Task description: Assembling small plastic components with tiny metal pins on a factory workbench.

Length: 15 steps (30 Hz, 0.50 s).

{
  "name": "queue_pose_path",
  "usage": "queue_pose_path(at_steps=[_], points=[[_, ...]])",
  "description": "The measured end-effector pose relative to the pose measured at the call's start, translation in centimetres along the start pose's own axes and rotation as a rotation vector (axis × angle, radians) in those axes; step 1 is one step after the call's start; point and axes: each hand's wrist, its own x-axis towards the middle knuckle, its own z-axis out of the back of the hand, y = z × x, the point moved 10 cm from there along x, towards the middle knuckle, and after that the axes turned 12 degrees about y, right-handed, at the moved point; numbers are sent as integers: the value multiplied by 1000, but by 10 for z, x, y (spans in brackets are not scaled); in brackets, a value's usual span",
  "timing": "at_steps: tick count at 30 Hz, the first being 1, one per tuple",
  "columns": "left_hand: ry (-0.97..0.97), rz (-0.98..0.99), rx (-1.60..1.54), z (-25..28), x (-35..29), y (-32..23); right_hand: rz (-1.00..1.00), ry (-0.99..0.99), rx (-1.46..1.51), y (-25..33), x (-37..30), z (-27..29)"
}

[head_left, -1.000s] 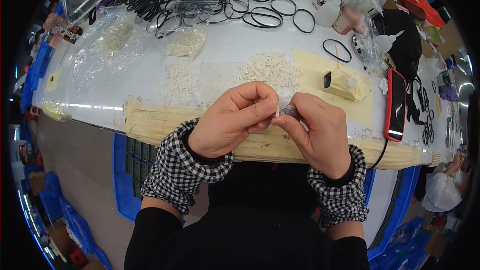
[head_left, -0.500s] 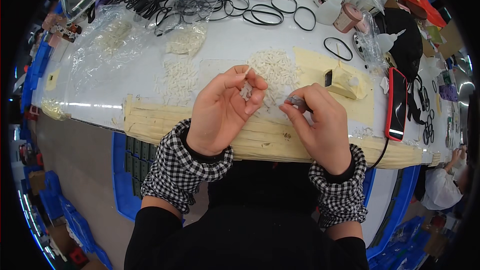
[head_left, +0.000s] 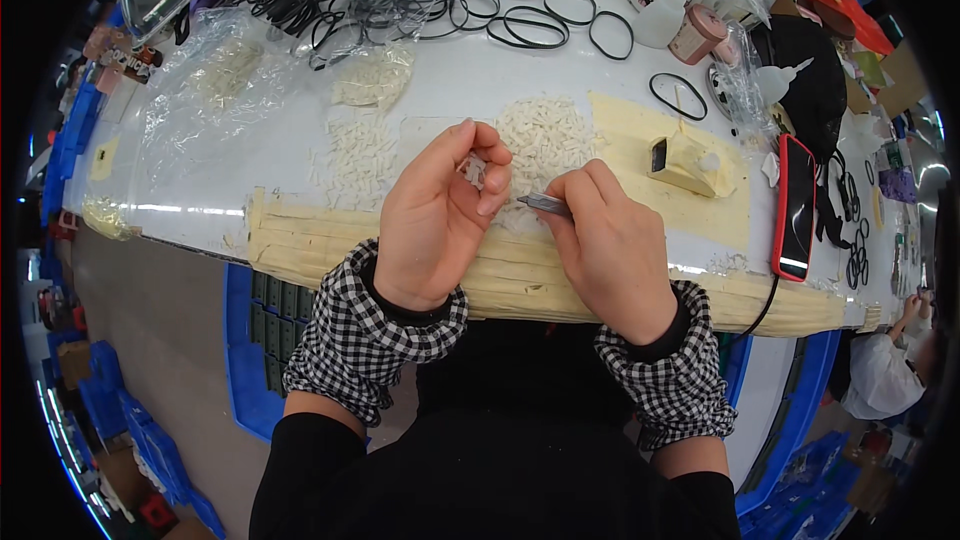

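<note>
My left hand [head_left: 440, 205] is cupped with its fingers curled around several small white pieces [head_left: 473, 171], which show in the palm. In my right hand [head_left: 615, 250] a thin grey pointed tool, perhaps tweezers [head_left: 543, 203], is pinched between thumb and forefinger. Its tip points left toward my left hand, with a gap between them. Just beyond both hands lies a heap of small white pieces [head_left: 545, 130]. A second, flatter spread of white pieces [head_left: 360, 155] is left of my left hand.
Black rubber rings [head_left: 525, 28] cover the back of the table. Clear plastic bags [head_left: 215, 90] lie at the left. To the right are a yellow taped block [head_left: 690, 165] and a red-framed phone [head_left: 793, 208]. Yellow tape [head_left: 330, 235] lines the front edge; blue crates [head_left: 243, 360] stand below.
My right hand has moved left, closer to my left hand, and the grey tool's pointed tip now shows. My left fingers have shifted slightly left and curled over the white pieces.
</note>
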Motion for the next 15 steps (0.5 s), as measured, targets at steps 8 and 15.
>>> queue_pose_path(at_steps=[8, 15], points=[[145, 233, 286, -22, -4, 18, 133, -271, 274, 5, -9, 41], [314, 318, 253, -31, -8, 28, 268, -344, 198, 21, -12, 48]])
